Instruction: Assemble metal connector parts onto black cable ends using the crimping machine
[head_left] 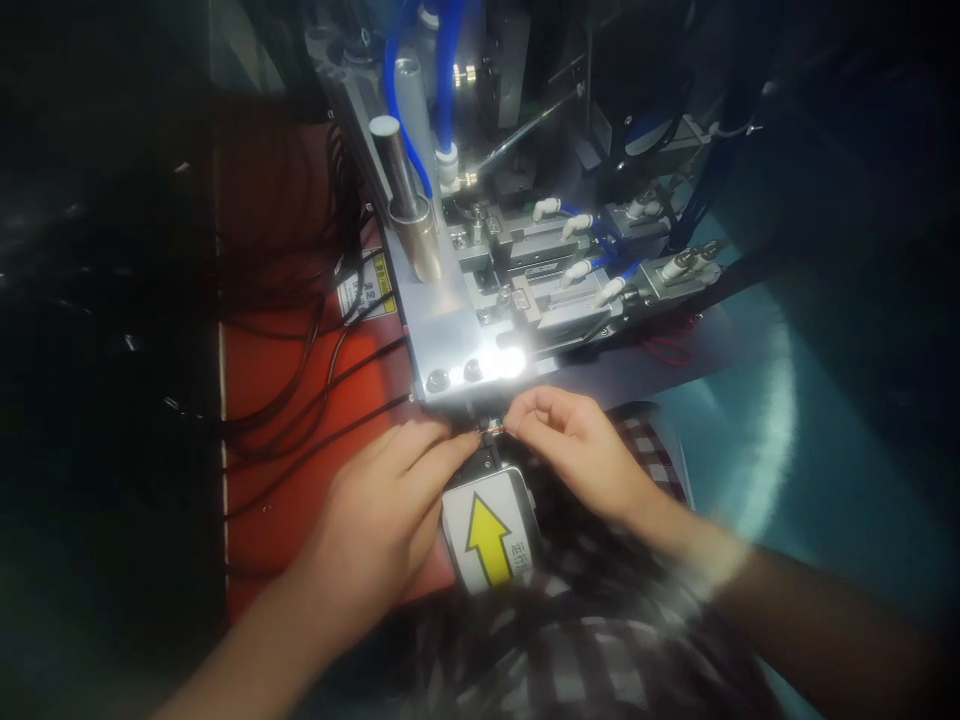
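At the front edge of a metal machine (pixel 450 335), both hands meet over a small dark fixture (pixel 487 462). My left hand (pixel 394 490) is closed, its thumb and fingertips pressed together at the fixture's left side. My right hand (pixel 570 440) makes a pinch just to the right, with its fingers curled. A tiny thin piece (pixel 493 430), whitish and reddish, shows between the two sets of fingertips. It is too small to name, and the fingers hide its ends. Directly below sits a white panel (pixel 459 520) with a yellow arrow (pixel 489 540) pointing at the machine.
A metal post (pixel 409 210) rises from the machine plate. Pneumatic cylinders (pixel 562 310) with white fittings and blue tubes (pixel 448 80) lie behind. Black cables (pixel 322 390) cross the red surface (pixel 262 470) at left. A bright glare covers the plate's front corner.
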